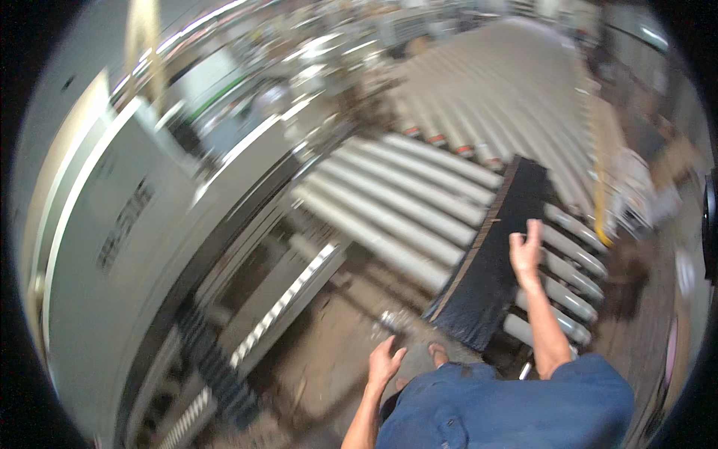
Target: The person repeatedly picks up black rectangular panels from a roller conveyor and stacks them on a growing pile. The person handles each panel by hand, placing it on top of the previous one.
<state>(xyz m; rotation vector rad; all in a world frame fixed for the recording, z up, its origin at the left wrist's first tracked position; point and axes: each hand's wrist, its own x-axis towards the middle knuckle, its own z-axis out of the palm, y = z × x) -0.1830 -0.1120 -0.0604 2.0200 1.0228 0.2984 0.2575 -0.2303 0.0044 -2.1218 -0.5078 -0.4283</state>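
A long black board with a raw brown edge lies along a grey roller conveyor. My right hand rests on the board's right side, fingers spread and curled over its top. My left hand hangs free in the air below the board's near end, fingers apart and holding nothing. It is a short way from the board's near corner. The picture is blurred by motion.
A large grey machine housing with a dark slot runs along the left. More rollers stretch away at the back. The brown floor lies below, with my foot on it. A yellow rail stands at the right.
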